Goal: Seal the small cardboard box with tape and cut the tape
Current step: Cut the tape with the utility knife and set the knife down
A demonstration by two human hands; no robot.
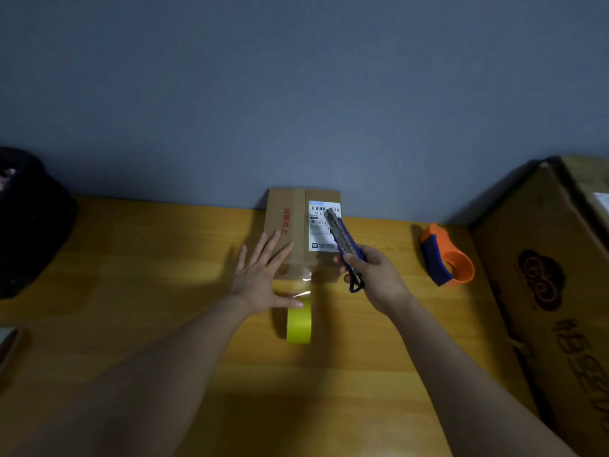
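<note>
A small cardboard box (296,222) with red print and a white shipping label lies flat on the wooden table against the wall. A strip of clear tape (304,285) runs from its near edge down to a yellow tape roll (299,321) standing just in front of it. My left hand (260,275) lies flat, fingers spread, on the box's near left corner, with the thumb by the tape strip. My right hand (372,275) grips a blue utility knife (342,239), its blade extended and pointing up-left over the label.
An orange and blue tape dispenser (445,257) sits on the table to the right. A large cardboard carton (553,291) stands at the far right. A dark bag (29,222) rests at the left edge. The grey wall is directly behind the box.
</note>
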